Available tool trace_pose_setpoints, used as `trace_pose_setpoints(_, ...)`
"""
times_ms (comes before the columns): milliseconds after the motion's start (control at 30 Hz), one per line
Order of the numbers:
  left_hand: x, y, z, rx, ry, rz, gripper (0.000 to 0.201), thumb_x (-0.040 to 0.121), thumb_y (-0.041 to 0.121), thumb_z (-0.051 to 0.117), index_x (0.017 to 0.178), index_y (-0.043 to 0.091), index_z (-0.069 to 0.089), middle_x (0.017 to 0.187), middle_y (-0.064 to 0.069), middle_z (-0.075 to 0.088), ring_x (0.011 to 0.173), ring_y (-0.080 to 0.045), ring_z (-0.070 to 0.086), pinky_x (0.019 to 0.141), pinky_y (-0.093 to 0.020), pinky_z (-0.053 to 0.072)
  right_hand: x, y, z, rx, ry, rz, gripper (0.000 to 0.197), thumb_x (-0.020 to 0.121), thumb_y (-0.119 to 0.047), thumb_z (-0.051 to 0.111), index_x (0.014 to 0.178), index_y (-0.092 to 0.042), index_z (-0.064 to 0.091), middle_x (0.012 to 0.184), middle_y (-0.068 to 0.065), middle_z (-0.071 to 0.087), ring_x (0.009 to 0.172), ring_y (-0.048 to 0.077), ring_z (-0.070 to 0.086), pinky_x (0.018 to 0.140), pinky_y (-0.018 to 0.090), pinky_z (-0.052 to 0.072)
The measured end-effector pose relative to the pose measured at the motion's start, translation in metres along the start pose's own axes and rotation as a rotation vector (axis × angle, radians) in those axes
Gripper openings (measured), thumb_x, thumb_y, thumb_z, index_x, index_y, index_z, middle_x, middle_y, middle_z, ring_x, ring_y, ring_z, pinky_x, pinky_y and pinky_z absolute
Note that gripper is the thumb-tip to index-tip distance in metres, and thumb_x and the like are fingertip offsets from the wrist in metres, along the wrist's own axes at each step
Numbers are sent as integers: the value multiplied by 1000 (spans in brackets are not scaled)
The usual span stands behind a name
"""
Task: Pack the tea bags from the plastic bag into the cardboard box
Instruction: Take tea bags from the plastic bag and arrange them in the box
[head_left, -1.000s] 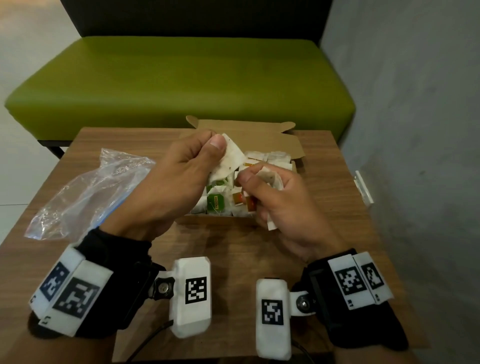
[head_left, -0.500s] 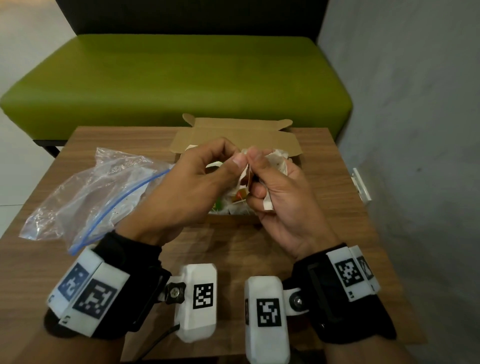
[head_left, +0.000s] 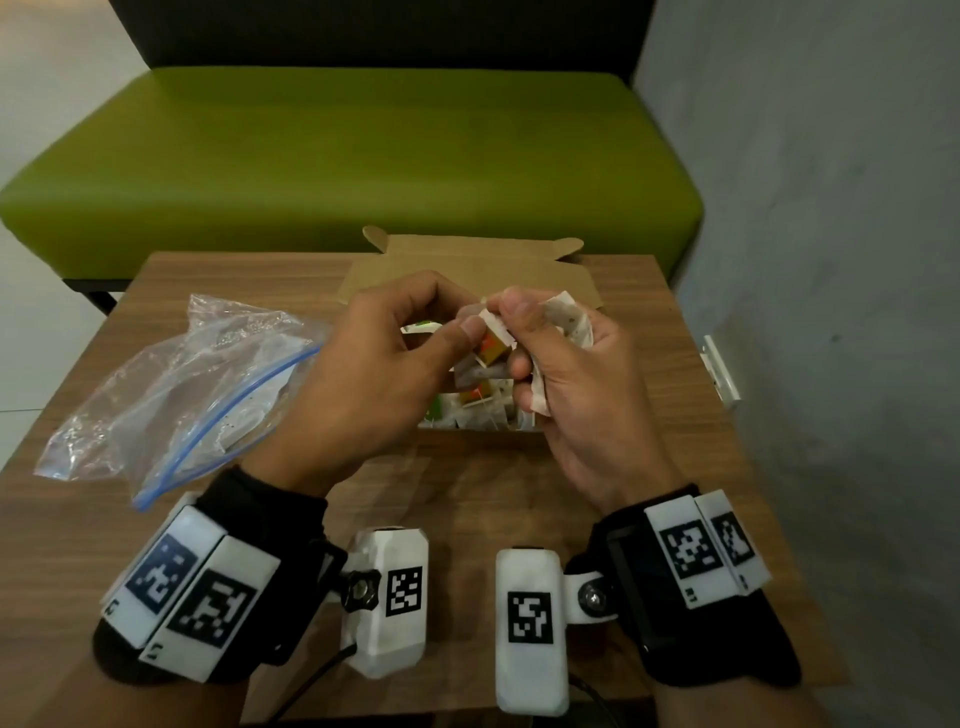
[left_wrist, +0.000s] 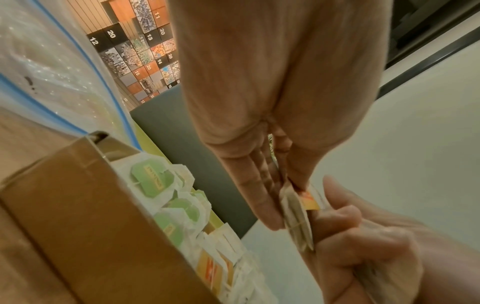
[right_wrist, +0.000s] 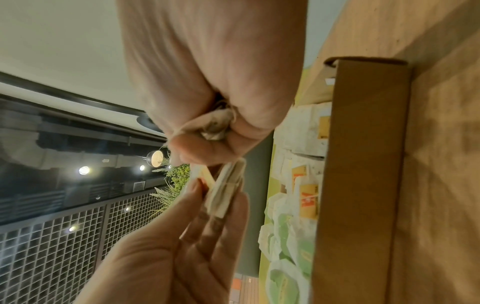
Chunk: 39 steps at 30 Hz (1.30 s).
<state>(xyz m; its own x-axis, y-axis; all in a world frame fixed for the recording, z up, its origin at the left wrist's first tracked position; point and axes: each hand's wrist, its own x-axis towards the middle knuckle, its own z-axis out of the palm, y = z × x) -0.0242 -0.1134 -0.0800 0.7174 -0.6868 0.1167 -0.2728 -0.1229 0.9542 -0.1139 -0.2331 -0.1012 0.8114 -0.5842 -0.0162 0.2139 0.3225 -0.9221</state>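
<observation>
The open cardboard box (head_left: 524, 267) sits mid-table, with several green- and orange-tagged tea bags (head_left: 480, 397) in it. Both hands meet just above it. My left hand (head_left: 465, 326) pinches a small stack of tea bags (head_left: 492, 347) with an orange tag between thumb and fingers. My right hand (head_left: 511, 332) grips the same stack and keeps more white tea bags (head_left: 569, 322) bunched in its curled fingers. The left wrist view shows the stack (left_wrist: 296, 216) between the left fingers (left_wrist: 259, 197) and the right hand (left_wrist: 363, 236). The clear plastic bag (head_left: 171, 395) lies open to the left.
The wooden table (head_left: 467, 499) stands against a green bench (head_left: 337, 156), with a grey wall on the right. A white fitting (head_left: 719, 371) juts from that wall near the table's right edge. The box's lid flap (head_left: 467, 249) stands open at the back.
A second ago my left hand held one white tea bag apart from the right. The hands have since come together and lifted slightly, both now on one stack.
</observation>
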Motion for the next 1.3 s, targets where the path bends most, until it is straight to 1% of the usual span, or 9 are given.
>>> trace_pose_setpoints(167, 2, -1, -6, -27, 62, 9, 12, 92, 26, 67, 85, 17, 71, 88, -9, 72, 85, -32, 71, 78, -56, 59, -1, 1, -2, -158, -26, -93, 8, 90, 0, 70, 99, 0, 72, 67, -2, 65, 52, 2, 55, 46, 15, 44)
trace_pose_setpoints(300, 1, 0, -8, -39, -21, -17, 9, 89, 19, 67, 91, 12, 72, 85, -3, 74, 77, -17, 71, 61, -27, 57, 0, 3, -3, -213, -1, -171, 5, 90, -1, 71, 93, -4, 74, 65, -10, 66, 55, 0, 61, 50, 15, 47)
trace_pose_setpoints(400, 0, 0, -8, -38, -46, -21, 11, 87, 17, 69, 95, 10, 73, 88, -8, 74, 77, -19, 71, 59, -22, 54, 0, 4, -3, -256, 18, -222, 7, 90, -3, 72, 94, -8, 76, 72, -7, 69, 59, -1, 63, 53, 13, 48)
trace_pose_setpoints(533, 2, -2, -7, -100, 40, -32, 4, 87, 14, 71, 88, 14, 74, 85, -13, 72, 78, -23, 71, 70, -35, 59, 0, 4, -6, -194, 11, -110, 17, 90, -8, 72, 107, -5, 73, 69, -10, 69, 54, -2, 62, 50, 13, 47)
trace_pose_setpoints(733, 6, 0, -2, -127, 133, -8, 5, 85, 12, 72, 85, 16, 74, 72, 3, 73, 63, 0, 64, 56, -11, 45, 1, 8, -13, -299, -145, -28, 10, 91, -8, 72, 100, -8, 74, 75, -6, 71, 61, 0, 59, 51, 15, 43)
trace_pose_setpoints(833, 8, -2, 3, -110, 162, -7, 4, 85, 16, 74, 83, 19, 75, 74, -4, 71, 62, -3, 59, 53, -12, 42, 1, 9, -14, -306, -146, -55, 13, 91, -5, 71, 104, -2, 73, 74, -6, 69, 57, -1, 58, 50, 14, 43)
trace_pose_setpoints(967, 8, -5, 4, -33, 166, -11, 4, 84, 19, 76, 82, 22, 75, 70, 5, 71, 59, 0, 58, 52, -12, 42, 0, 9, -19, -415, -123, -59, 6, 92, -11, 73, 97, -12, 74, 74, -9, 71, 61, -2, 63, 53, 13, 45)
trace_pose_setpoints(1133, 7, -12, -2, 1, 51, -184, 6, 82, 16, 75, 85, 10, 75, 73, -8, 74, 58, -7, 64, 52, -18, 49, 5, 5, -36, -432, 175, -4, 6, 93, -20, 72, 89, -20, 76, 80, 2, 76, 65, 3, 65, 51, 19, 47)
trace_pose_setpoints(1300, 7, -30, 9, 147, 0, -348, 8, 82, 16, 79, 80, 12, 72, 63, -1, 69, 55, -9, 63, 52, -23, 52, 2, 2, -45, -682, 55, 60, 7, 91, -17, 73, 88, -21, 78, 89, -6, 74, 72, -3, 58, 64, 21, 45)
